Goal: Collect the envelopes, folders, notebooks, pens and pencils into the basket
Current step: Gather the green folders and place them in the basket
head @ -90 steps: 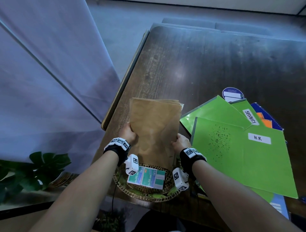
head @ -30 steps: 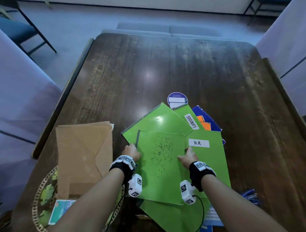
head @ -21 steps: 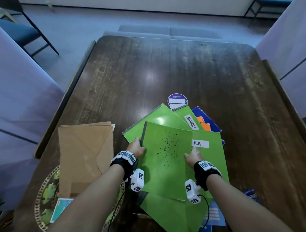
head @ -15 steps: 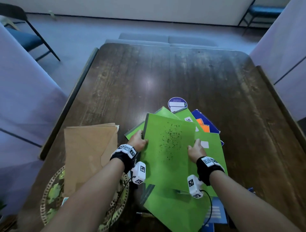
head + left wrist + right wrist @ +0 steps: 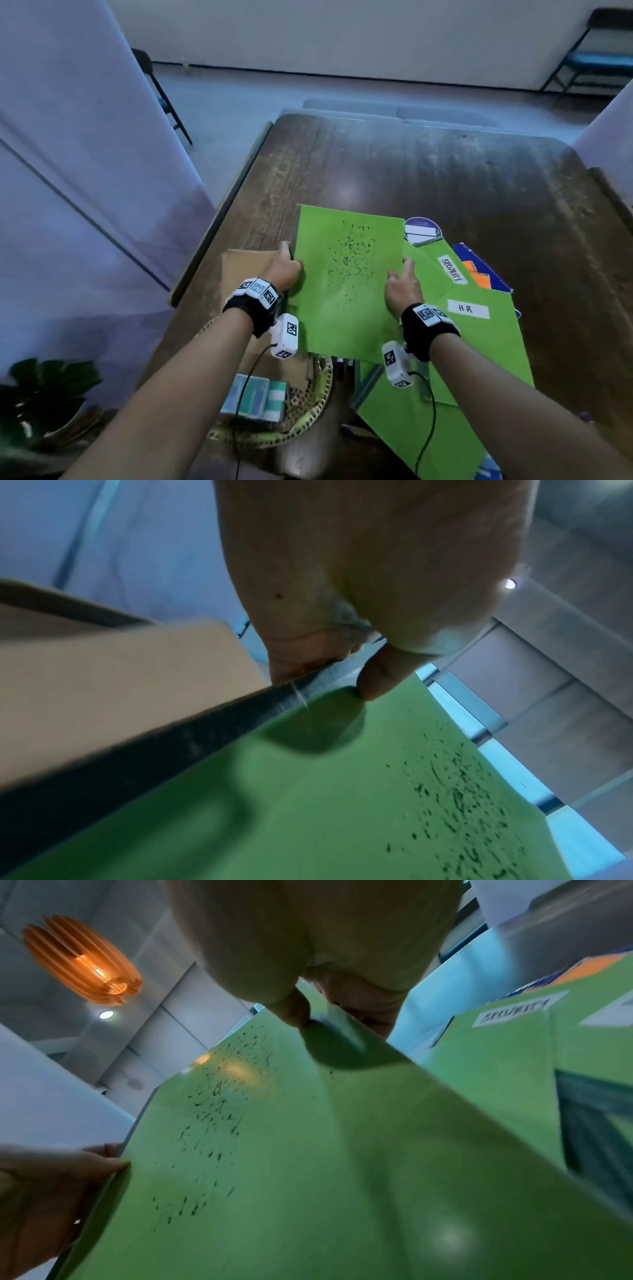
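A speckled green card folder [image 5: 346, 284] is held tilted above the dark wooden table [image 5: 445, 178], left hand [image 5: 284, 269] pinching its dark spine edge, right hand [image 5: 400, 287] gripping the opposite edge. Beneath lie brown paper envelopes [image 5: 246, 270] in a round woven basket [image 5: 308, 407], with more green folders [image 5: 479, 335] beside.

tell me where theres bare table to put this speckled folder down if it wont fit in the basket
The far half of the table beyond the purple round card is bare, as is the strip right of the blue notebook. The near side is crowded: the basket holds the brown envelopes, and the HR folder pile fills the near right.
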{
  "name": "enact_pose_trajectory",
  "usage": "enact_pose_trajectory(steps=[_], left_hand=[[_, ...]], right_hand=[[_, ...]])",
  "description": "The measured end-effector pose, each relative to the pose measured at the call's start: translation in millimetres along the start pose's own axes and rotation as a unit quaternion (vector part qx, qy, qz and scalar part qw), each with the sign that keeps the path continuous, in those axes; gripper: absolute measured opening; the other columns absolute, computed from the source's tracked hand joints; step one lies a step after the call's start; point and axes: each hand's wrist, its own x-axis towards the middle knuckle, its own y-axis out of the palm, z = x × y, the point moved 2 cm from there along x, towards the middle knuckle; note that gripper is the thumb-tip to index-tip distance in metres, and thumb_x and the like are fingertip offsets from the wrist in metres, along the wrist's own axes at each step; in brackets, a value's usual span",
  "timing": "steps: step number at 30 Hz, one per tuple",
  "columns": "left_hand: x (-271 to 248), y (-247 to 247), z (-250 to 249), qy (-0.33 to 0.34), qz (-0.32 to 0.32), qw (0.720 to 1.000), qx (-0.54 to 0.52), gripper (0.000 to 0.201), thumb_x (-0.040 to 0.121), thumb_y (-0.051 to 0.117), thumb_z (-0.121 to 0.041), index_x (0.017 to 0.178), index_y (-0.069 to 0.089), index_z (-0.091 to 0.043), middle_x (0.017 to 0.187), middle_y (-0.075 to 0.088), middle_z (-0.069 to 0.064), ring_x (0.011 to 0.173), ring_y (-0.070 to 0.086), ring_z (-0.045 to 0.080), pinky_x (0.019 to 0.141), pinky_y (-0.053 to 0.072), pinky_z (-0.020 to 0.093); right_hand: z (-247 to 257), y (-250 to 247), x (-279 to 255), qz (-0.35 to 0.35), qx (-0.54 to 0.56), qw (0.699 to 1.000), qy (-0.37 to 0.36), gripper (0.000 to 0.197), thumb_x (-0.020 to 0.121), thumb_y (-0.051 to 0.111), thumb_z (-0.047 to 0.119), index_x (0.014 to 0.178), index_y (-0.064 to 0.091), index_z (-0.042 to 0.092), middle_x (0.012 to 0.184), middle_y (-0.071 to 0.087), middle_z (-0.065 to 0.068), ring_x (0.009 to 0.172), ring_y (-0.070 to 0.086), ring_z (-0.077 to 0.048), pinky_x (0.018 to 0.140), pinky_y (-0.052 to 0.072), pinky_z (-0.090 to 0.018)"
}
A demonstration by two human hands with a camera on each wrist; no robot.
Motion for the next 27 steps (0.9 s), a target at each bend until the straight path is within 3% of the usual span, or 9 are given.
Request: enact_pose_trajectory(steps=[4,8,12,15,16,18,21,23,27], left_hand=[[-11.9,-51.0,47.8,-0.031,-0.030,0.999,0.030,0.046,0.081,0.054,-0.012,0.124,0.042,-0.020,0.112,0.063,0.011,0.101,0.061,0.028,0.095,0.049,0.040],[-21.8,-76.6,93.7,-0.060,-0.047,0.996,0.040,0.051,0.083,0.059,-0.010,0.129,0.040,-0.021,0.116,0.063,0.010,0.102,0.062,0.030,0.096,0.051,0.044],[-28.7,-82.4,125.8,-0.078,-0.067,0.990,0.092,0.041,0.091,0.060,-0.008,0.128,0.041,-0.010,0.112,0.060,0.012,0.098,0.059,0.029,0.083,0.045,0.035],[-28.1,-81.0,144.0,-0.075,-0.100,0.982,0.145,0.040,0.087,0.067,-0.015,0.122,0.050,-0.010,0.117,0.064,0.015,0.106,0.060,0.034,0.087,0.049,0.039],[-28.0,-79.8,148.7,-0.079,-0.107,0.976,0.175,0.043,0.084,0.070,-0.019,0.122,0.052,-0.011,0.119,0.063,0.015,0.110,0.059,0.036,0.091,0.049,0.041],[-27.1,-76.3,155.5,-0.087,-0.116,0.967,0.211,0.048,0.083,0.074,-0.024,0.124,0.054,-0.012,0.124,0.058,0.016,0.115,0.055,0.038,0.097,0.047,0.044],[-23.4,-70.4,158.7,-0.082,-0.121,0.974,0.175,0.049,0.083,0.075,-0.018,0.126,0.053,-0.011,0.123,0.056,0.017,0.113,0.058,0.037,0.097,0.046,0.042],[-18.9,-66.1,160.2,-0.083,-0.113,0.980,0.139,0.051,0.082,0.074,-0.014,0.126,0.049,-0.009,0.122,0.059,0.018,0.112,0.059,0.036,0.096,0.048,0.040],[-16.0,-58.8,161.0,-0.088,-0.123,0.985,0.085,0.047,0.083,0.071,-0.006,0.122,0.045,-0.010,0.119,0.063,0.015,0.107,0.062,0.033,0.090,0.047,0.036]], right_hand=[[21.5,48.1,-17.9,0.072,-0.009,0.997,-0.031,0.064,0.094,0.043,0.010,0.150,0.018,0.031,0.139,0.048,-0.027,0.071,0.057,-0.022,0.061,0.051,-0.037],[27.6,86.1,-36.3,0.119,-0.060,0.990,-0.040,0.064,0.094,0.046,0.002,0.146,0.020,0.027,0.120,0.058,-0.017,0.075,0.062,-0.022,0.064,0.058,-0.040],[22.4,111.7,-49.5,0.130,-0.106,0.985,-0.036,0.056,0.098,0.047,0.004,0.147,0.023,0.018,0.125,0.058,-0.022,0.089,0.060,-0.029,0.068,0.048,-0.030],[12.6,126.0,-50.7,0.137,-0.125,0.982,-0.025,0.044,0.098,0.049,0.005,0.137,0.033,0.015,0.120,0.060,-0.016,0.092,0.062,-0.026,0.070,0.048,-0.030],[9.1,130.6,-50.5,0.137,-0.138,0.981,-0.021,0.037,0.096,0.051,0.005,0.129,0.037,0.015,0.116,0.060,-0.013,0.088,0.061,-0.023,0.070,0.050,-0.031],[0.8,139.6,-48.9,0.133,-0.153,0.979,-0.011,0.030,0.093,0.056,0.007,0.115,0.041,0.021,0.116,0.058,-0.006,0.094,0.058,-0.021,0.084,0.053,-0.039],[-10.2,148.8,-46.7,0.140,-0.169,0.976,0.004,0.037,0.091,0.060,0.011,0.119,0.041,0.027,0.107,0.052,0.006,0.102,0.056,-0.020,0.100,0.047,-0.051],[-11.9,150.8,-47.1,0.152,-0.154,0.976,0.023,0.043,0.091,0.060,0.009,0.124,0.038,0.026,0.094,0.053,0.008,0.094,0.061,-0.020,0.097,0.050,-0.050],[-9.7,149.7,-45.9,0.145,-0.147,0.978,0.024,0.040,0.094,0.056,0.005,0.126,0.035,0.019,0.093,0.059,-0.001,0.080,0.062,-0.019,0.063,0.050,-0.029]])
